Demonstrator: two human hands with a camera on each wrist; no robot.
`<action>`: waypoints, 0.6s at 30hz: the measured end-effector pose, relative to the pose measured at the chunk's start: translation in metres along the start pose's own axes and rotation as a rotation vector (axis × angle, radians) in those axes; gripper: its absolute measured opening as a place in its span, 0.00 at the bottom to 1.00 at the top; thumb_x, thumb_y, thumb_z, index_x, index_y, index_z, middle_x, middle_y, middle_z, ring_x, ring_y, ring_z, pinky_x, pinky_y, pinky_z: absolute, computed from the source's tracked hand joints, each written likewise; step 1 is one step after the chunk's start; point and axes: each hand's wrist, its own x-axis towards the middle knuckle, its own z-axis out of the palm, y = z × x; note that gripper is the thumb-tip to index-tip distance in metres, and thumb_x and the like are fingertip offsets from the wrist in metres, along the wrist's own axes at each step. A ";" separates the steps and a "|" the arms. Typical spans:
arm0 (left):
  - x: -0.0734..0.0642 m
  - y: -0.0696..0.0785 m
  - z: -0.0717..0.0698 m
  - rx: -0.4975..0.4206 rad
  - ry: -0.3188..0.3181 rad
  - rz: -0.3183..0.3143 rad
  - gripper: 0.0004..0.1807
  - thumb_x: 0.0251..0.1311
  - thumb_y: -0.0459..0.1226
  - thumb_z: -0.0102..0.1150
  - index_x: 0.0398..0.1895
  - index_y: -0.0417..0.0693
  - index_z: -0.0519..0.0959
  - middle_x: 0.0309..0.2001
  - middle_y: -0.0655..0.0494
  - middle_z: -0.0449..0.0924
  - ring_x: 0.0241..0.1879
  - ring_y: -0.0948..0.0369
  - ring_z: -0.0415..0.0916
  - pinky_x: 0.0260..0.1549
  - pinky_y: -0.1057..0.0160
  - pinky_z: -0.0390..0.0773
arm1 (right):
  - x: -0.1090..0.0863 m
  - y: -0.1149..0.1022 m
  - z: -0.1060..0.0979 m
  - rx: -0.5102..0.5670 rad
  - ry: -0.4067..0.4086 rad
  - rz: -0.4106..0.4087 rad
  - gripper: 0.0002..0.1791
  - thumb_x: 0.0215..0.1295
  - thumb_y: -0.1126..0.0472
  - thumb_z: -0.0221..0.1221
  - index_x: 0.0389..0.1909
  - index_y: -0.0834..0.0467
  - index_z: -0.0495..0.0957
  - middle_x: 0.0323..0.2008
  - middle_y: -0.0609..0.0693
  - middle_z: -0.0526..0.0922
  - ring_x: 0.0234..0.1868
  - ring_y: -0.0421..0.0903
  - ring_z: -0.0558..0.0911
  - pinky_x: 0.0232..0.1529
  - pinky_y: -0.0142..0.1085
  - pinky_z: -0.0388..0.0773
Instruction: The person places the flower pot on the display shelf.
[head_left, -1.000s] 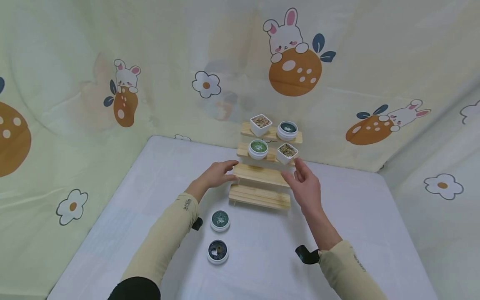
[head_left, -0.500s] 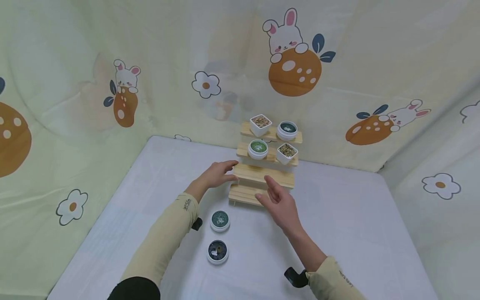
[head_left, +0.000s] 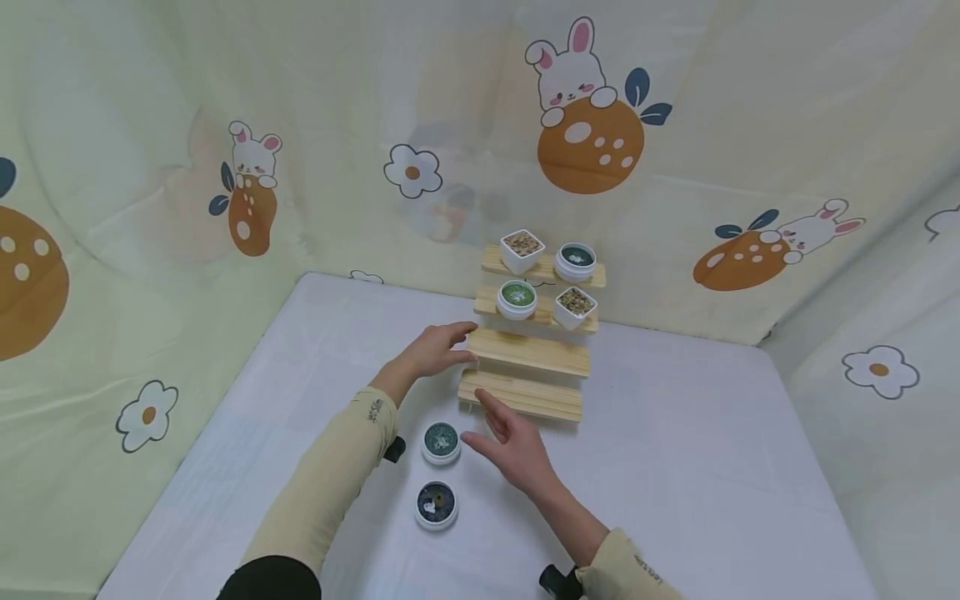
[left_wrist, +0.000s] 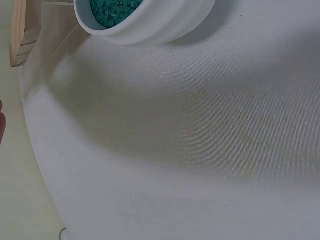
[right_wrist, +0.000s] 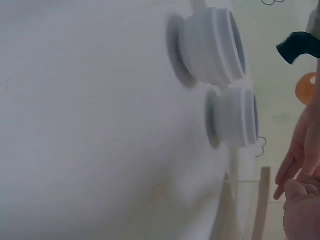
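Note:
A four-tier wooden display stand (head_left: 534, 352) stands near the back of the table. My left hand (head_left: 427, 350) is beside its left end, fingers and thumb extended right at the third shelf's edge. My right hand (head_left: 517, 454), fingers apart and holding nothing, is in front of the lowest shelf. Its thumb tip is close to the right side of a round white jar with teal contents (head_left: 441, 442). Nearer to me is another round white jar with dark contents (head_left: 436, 505). The left wrist view shows the teal granules (left_wrist: 114, 11) up close.
On the upper two shelves are a square white cup of brown bits (head_left: 522, 247), a round jar with dark teal contents (head_left: 576, 260), a green-filled round jar (head_left: 517, 298) and a second square cup (head_left: 575, 306). A printed curtain (head_left: 337, 100) hangs behind the table.
My right hand has come away from the square cup on the second shelf and moved left and toward me, to the teal jar. My left hand has stayed at the stand's edge.

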 end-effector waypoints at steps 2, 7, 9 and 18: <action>-0.001 0.001 0.000 -0.003 0.001 0.001 0.36 0.66 0.46 0.61 0.73 0.46 0.62 0.70 0.48 0.65 0.65 0.50 0.68 0.64 0.53 0.70 | -0.001 0.003 0.005 -0.007 -0.014 0.009 0.37 0.59 0.60 0.69 0.69 0.59 0.67 0.68 0.53 0.69 0.68 0.49 0.68 0.64 0.36 0.68; -0.001 0.000 0.001 -0.006 0.005 0.000 0.36 0.65 0.46 0.61 0.73 0.46 0.62 0.70 0.48 0.66 0.65 0.50 0.68 0.63 0.54 0.71 | 0.001 0.009 0.014 -0.047 -0.052 0.014 0.38 0.60 0.57 0.69 0.69 0.60 0.67 0.68 0.55 0.69 0.67 0.53 0.70 0.64 0.36 0.69; -0.001 -0.001 0.001 -0.007 0.006 -0.008 0.36 0.65 0.47 0.61 0.73 0.47 0.62 0.70 0.48 0.66 0.66 0.50 0.68 0.63 0.54 0.71 | 0.002 0.011 0.017 -0.059 -0.068 0.017 0.38 0.60 0.55 0.69 0.69 0.61 0.66 0.68 0.56 0.69 0.67 0.54 0.70 0.64 0.37 0.69; -0.001 0.000 0.001 -0.018 0.006 -0.004 0.35 0.66 0.46 0.61 0.73 0.47 0.62 0.70 0.48 0.66 0.65 0.50 0.68 0.64 0.53 0.71 | 0.004 0.023 0.024 -0.059 -0.113 0.016 0.38 0.60 0.53 0.68 0.69 0.60 0.67 0.68 0.55 0.69 0.66 0.55 0.71 0.65 0.40 0.68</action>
